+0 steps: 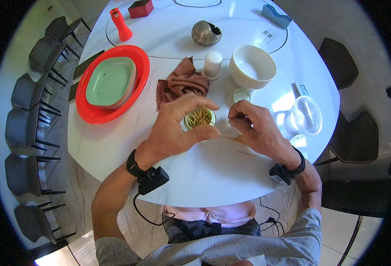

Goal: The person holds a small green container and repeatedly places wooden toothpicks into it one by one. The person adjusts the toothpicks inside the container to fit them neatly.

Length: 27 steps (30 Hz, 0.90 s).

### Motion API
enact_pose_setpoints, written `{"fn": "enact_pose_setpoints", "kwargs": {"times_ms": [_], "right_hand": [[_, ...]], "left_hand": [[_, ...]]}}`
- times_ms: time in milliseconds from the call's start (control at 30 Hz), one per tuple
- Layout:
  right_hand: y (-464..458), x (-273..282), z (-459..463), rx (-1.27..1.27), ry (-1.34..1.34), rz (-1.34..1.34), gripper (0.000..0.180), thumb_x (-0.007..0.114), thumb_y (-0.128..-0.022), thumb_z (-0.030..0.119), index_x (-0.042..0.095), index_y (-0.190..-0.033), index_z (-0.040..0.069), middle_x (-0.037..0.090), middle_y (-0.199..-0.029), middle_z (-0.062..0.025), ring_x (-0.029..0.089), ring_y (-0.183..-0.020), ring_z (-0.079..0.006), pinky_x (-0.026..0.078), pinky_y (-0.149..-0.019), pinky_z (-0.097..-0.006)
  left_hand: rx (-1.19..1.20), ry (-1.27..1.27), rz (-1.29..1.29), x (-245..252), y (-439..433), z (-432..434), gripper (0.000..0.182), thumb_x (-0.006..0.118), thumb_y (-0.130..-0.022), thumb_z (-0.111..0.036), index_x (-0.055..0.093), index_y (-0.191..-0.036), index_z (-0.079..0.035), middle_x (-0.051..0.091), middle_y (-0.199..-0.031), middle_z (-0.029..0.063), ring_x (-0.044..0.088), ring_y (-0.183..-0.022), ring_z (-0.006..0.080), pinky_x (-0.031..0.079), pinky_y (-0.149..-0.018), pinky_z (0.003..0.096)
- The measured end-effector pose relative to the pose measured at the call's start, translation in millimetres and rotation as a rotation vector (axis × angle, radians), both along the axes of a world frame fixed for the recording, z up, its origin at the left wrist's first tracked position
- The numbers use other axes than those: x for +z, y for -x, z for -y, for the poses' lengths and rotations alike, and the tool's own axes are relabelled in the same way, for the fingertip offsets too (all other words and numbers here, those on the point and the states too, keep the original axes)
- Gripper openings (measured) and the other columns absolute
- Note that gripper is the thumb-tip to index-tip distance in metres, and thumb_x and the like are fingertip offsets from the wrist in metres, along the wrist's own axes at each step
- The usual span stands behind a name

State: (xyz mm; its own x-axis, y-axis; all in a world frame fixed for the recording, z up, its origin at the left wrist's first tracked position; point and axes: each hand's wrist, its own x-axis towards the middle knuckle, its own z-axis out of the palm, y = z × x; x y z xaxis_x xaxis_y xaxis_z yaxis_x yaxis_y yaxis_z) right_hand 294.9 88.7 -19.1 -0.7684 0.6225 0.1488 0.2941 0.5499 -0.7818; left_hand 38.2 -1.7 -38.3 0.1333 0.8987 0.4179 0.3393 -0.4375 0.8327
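Observation:
My left hand (179,123) curves around a small light-green cup (184,122), its thumb and fingers on opposite sides of the rim. Wooden toothpicks (200,117) fill the cup, points up. Just to the right, my right hand (257,128) has its thumb and forefinger pinched together. Whether something thin sits between those fingertips cannot be made out. Loose toothpicks (237,139) lie on the white table under the right hand and partly hidden by it. A small round pale lid or jar (242,95) is just beyond the right hand.
Beyond my hands are a crumpled brown cloth (187,81), a white cylindrical container (212,63) and stacked white bowls (252,66). Left stands a red tray (82,106) with green-topped plates (110,83). Clear plastic tubs (303,116) stand right; a hollow metallic sphere (203,33) is farther back.

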Motion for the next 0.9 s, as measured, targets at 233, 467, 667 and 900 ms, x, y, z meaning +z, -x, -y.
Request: {"fn": "enact_pose_setpoints", "kwargs": {"times_ms": [233,467,667,900], "right_hand": [[4.4,-1.8,-3.7,0.0,-0.23,-0.192,0.026,0.071,-0.096,-0.01,0.073,-0.12,-0.002,0.074,-0.096,-0.0167,0.073,-0.077,-0.0291,0.056,-0.066,-0.0394],[-14.8,19.2,-0.1,0.038,-0.198,-0.46,0.017,0.075,-0.093,-0.012,0.077,-0.107,-0.001,0.078,-0.099,-0.0138,0.072,-0.076,-0.0189,0.055,-0.065,-0.0345],[-7.3,20.3,6.7,0.289,-0.371,-0.519,0.021,0.084,-0.089,-0.003,0.078,-0.109,-0.001,0.078,-0.1,-0.0157,0.075,-0.084,-0.027,0.058,-0.068,-0.0374],[-0.5,18.9,11.3,0.246,-0.415,-0.474,0.036,0.088,-0.085,0.002,0.077,-0.119,0.0,0.077,-0.105,-0.0154,0.075,-0.086,-0.0296,0.059,-0.068,-0.0394]], "left_hand": [[-0.133,-0.009,-0.137,-5.4,-18.0,5.3,0.06,0.093,-0.086,-0.053,0.075,-0.121,-0.007,0.072,-0.106,0.0085,0.072,-0.097,0.0232,0.056,-0.087,0.0355],[-0.192,-0.007,-0.134,-4.7,-23.0,5.2,0.061,0.098,-0.082,-0.046,0.076,-0.118,-0.001,0.074,-0.107,0.0128,0.074,-0.099,0.0284,0.058,-0.087,0.0388],[-0.191,-0.06,-0.129,-3.5,-26.6,6.2,0.057,0.097,-0.083,-0.04,0.075,-0.115,0.001,0.073,-0.101,0.0163,0.071,-0.093,0.0326,0.057,-0.083,0.0423],[-0.185,-0.009,-0.167,-2.5,-22.6,5.6,0.058,0.098,-0.082,-0.039,0.073,-0.116,0.0,0.073,-0.102,0.0161,0.072,-0.092,0.0337,0.057,-0.082,0.0419]]}}
